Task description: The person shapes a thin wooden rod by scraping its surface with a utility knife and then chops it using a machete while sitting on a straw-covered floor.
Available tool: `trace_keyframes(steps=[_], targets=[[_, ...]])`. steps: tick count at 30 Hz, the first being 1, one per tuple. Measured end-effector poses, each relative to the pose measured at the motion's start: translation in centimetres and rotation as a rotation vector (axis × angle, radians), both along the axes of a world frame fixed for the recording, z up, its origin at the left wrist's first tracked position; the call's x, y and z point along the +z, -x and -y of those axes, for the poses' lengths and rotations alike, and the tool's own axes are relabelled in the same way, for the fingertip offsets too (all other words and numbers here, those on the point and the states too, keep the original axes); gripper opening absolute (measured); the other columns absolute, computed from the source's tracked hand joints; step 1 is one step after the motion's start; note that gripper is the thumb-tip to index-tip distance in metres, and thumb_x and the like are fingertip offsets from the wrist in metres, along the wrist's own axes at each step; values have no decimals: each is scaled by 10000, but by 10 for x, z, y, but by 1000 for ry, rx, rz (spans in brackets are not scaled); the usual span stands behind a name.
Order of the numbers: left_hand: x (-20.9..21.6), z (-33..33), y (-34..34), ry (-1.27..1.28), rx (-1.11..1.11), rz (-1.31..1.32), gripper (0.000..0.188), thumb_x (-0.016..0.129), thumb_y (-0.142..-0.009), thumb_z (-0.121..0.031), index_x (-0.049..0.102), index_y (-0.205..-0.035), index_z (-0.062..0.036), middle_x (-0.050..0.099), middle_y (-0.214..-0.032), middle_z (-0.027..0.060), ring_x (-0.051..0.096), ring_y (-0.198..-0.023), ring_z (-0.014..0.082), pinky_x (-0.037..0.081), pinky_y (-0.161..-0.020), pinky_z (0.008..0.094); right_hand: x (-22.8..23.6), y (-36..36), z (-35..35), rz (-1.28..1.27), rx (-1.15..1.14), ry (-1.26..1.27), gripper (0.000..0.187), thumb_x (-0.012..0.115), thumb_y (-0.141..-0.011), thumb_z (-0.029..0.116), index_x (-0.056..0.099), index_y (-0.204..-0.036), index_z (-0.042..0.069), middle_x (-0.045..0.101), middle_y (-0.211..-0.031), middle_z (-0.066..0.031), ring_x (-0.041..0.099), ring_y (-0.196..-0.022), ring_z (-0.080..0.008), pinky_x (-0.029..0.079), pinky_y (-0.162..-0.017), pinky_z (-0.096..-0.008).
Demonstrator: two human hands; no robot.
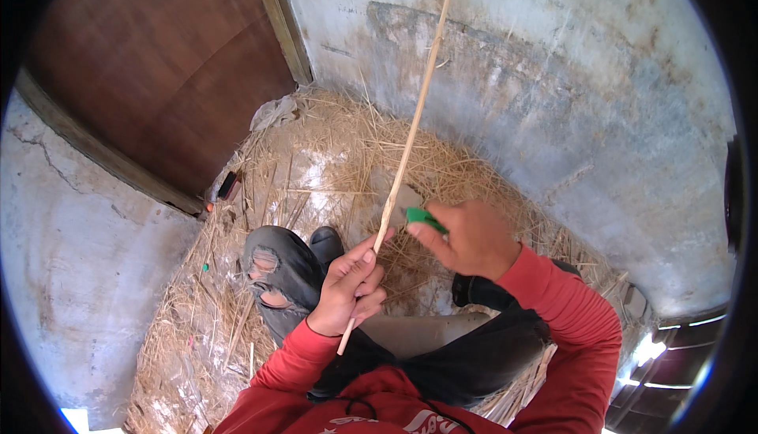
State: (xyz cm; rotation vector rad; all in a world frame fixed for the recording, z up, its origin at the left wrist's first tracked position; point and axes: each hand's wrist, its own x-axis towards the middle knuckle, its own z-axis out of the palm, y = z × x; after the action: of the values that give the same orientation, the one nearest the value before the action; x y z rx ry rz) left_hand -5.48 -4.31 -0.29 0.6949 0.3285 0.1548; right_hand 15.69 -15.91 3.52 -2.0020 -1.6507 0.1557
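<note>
A long, thin, peeled wooden stick [416, 118] slants up and away from my lap, its far end in front of the wall. My left hand [349, 288] is closed around it close to its lower end, which pokes out below the palm. In my right hand [478, 236] is a small green-handled knife [426, 217], just right of the stick. Its short grey tip points toward the stick, but whether it touches cannot be made out. The right fingers are partly hidden and slightly blurred. A thin curl stands off the stick's upper part.
I sit with bent legs on a floor strewn with straw and shavings [442, 165]. A stained wall [553, 102] rises ahead and to the right. A brown door [166, 63] stands at far left. A small dark object [229, 185] lies near the door frame.
</note>
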Motion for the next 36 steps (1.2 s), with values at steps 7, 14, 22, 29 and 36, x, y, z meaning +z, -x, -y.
trace_keyframes(steps=[7,14,22,29,36], targets=[[-3,10,-14,-95,53,-69,470,434,-1103,-262,380,-1557,-154,257,-622,-49,234,-425,56,225,-388,225,-19,9,-1,-8,15,10,429,603,-967,463,629,-803,67,569,-530,-170,602,-502,-406,462,-476,-502],[-7,6,-10,-49,80,-105,458,429,-1103,-228,393,-1552,-144,254,-628,-58,232,-433,56,224,-389,231,-27,-6,-14,133,18,-12,450,612,-951,503,630,-803,78,606,-578,-159,610,-509,-396,466,-478,-490],[-21,46,66,34,-72,-67,478,468,-1079,-188,387,-1527,-43,297,-609,-53,258,-394,51,236,-377,222,66,-128,14,-177,-623,-611,430,501,-1073,316,492,-723,67,409,-579,40,381,-555,-74,343,-514,-310],[-6,-2,18,-47,97,34,479,435,-1100,-241,366,-1553,-100,252,-607,-58,218,-400,44,220,-363,226,14,-45,-8,-117,-207,-220,437,563,-1016,423,625,-863,18,503,-532,-162,527,-433,-287,389,-471,-430],[-5,1,-2,-79,80,8,480,424,-1104,-238,356,-1565,-125,254,-611,-51,223,-410,51,230,-372,225,-4,13,-5,-47,24,18,379,592,-984,410,647,-868,53,565,-556,-169,602,-514,-391,439,-484,-483]])
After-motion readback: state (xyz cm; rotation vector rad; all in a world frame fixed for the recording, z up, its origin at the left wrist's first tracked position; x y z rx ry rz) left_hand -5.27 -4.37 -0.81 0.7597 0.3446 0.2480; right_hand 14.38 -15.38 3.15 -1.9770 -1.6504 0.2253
